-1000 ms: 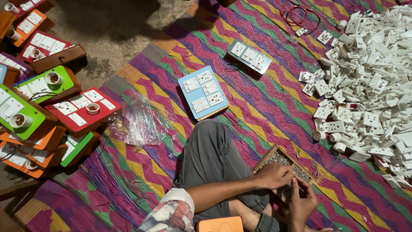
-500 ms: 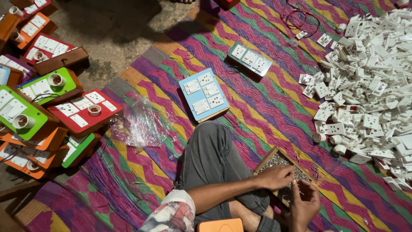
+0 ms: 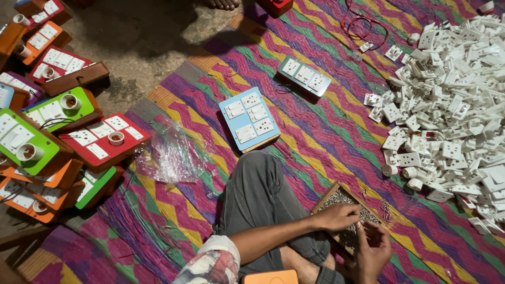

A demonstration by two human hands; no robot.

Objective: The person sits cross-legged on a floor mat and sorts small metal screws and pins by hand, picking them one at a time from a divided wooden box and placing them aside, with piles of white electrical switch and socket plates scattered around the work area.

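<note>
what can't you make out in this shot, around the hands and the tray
Head view only:
- What the left hand pinches: hidden under its fingers.
- What lies in the right hand: too small to tell.
- Pieces in the wooden tray: too small and dark to tell; the hands cover part.
- Orange thing: cut off by the bottom edge.

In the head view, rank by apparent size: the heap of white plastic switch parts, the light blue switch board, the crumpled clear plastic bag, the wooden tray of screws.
1. Heap of white plastic switch parts.
2. Light blue switch board and crumpled clear plastic bag: look alike, unranked.
3. Wooden tray of screws, partly hidden by the left hand and right hand.
</note>
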